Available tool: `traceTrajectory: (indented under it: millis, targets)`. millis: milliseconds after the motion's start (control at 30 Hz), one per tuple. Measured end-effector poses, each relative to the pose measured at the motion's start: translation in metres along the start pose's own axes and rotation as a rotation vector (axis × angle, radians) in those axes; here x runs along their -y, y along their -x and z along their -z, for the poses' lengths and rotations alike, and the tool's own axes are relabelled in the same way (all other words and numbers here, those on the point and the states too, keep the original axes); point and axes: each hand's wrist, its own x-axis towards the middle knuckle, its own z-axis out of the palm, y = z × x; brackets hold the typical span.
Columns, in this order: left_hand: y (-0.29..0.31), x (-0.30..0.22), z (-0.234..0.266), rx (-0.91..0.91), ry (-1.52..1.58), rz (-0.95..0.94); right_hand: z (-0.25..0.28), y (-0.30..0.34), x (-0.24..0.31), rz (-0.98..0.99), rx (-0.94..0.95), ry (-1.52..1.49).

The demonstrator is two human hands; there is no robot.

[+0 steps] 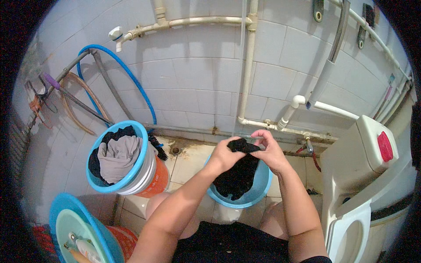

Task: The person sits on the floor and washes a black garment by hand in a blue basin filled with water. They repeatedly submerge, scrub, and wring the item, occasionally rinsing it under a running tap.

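Observation:
A black piece of clothing point(239, 175) hangs from my two hands into a light blue basin point(258, 195). My left hand point(224, 156) is closed on its upper left edge, with the thumb over the cloth. On the upper right edge, my right hand point(272, 153) pinches the cloth, its fingers curled behind. A bunched fold stands up between the two thumbs. The lower part of the garment rests inside the basin, and I cannot tell what kind of garment it is.
A blue basin point(142, 131) of grey and black clothes sits on an orange-and-white bucket point(154, 177) at left. Nearer stand blue and green basins point(66, 219) holding a bottle. A white toilet point(351, 228) is at right. Pipes, a tap point(115, 34) and hoses point(131, 72) line the wall.

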Motion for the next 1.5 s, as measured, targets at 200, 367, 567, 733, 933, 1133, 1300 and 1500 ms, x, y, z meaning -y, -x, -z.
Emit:
traceTrajectory:
  millis: [200, 367, 567, 733, 933, 1133, 1300, 1500]
  targets:
    - [-0.020, -0.025, 0.027, -0.251, 0.856, 0.294, -0.017, -0.007, -0.034, -0.010, 0.172, 0.238]
    - [-0.039, -0.020, 0.034, -0.319, 0.998, 0.208, -0.031, -0.030, -0.098, -0.192, -0.061, 0.145]
    - [-0.050, 0.006, 0.071, -0.465, 1.063, 0.226, -0.003, -0.059, -0.111, -0.106, -0.390, 0.341]
    - [-0.061, 0.038, 0.091, -0.526, 1.108, 0.257, 0.017, -0.064, -0.091, 0.016, -0.369, 0.295]
    - [-0.057, 0.037, 0.112, -0.656, 1.185, 0.325, 0.027, -0.029, -0.010, 0.023, 0.020, 0.876]
    - [-0.057, 0.035, 0.116, -0.663, 1.123, 0.338, 0.068, -0.026, -0.062, -0.090, -0.271, 0.904]
    - [-0.056, 0.038, 0.100, -0.613, 1.152, 0.329, 0.046, -0.047, -0.053, -0.393, -0.376, -0.324]
    - [-0.051, 0.030, 0.048, -0.087, 0.919, 0.150, -0.013, -0.060, -0.017, -0.232, -0.090, -0.850]
